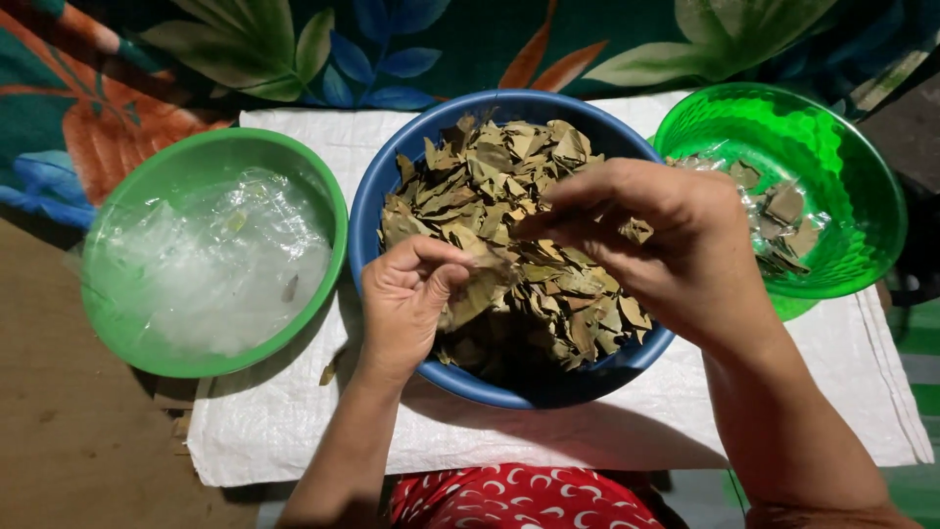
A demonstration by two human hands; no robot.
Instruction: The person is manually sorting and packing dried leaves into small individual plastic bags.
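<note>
A lap in red cloth with white crescent marks (524,498) fills the bottom edge, and from it two bare forearms reach up over a blue bowl (392,186) heaped with dried, olive-brown leaves (509,167). The left hand (409,299) is curled nearly closed at the bowl's near-left rim, thumb pressed against bent fingers, pinching a few leaves at the edge of the heap. The right hand (651,240) hovers palm-down over the right half of the bowl, wrist bent, fingers drawn together and pointing left; their tips meet around a small leaf or stem, though exactly what they grip cannot be made out.

To the left, touching nothing in the blue bowl, an opaque green bowl (127,333) holds a loose pile of clear plastic bags (220,264), crumpled and glossy, with a stray leaf or two among them. To the right, just beside the blue bowl, a translucent bright-green bowl (783,122) with a faceted wall contains small clear packets already filled with leaves (783,220), lying against its near side behind the right hand.

All three bowls stand on a white woven sack (294,441) spread flat. One fallen leaf (329,370) lies on it between the green and blue bowls. Behind, a fabric printed with large leaves in teal, blue and orange (147,59) covers the background; bare brown floor (69,441) shows at lower left.
</note>
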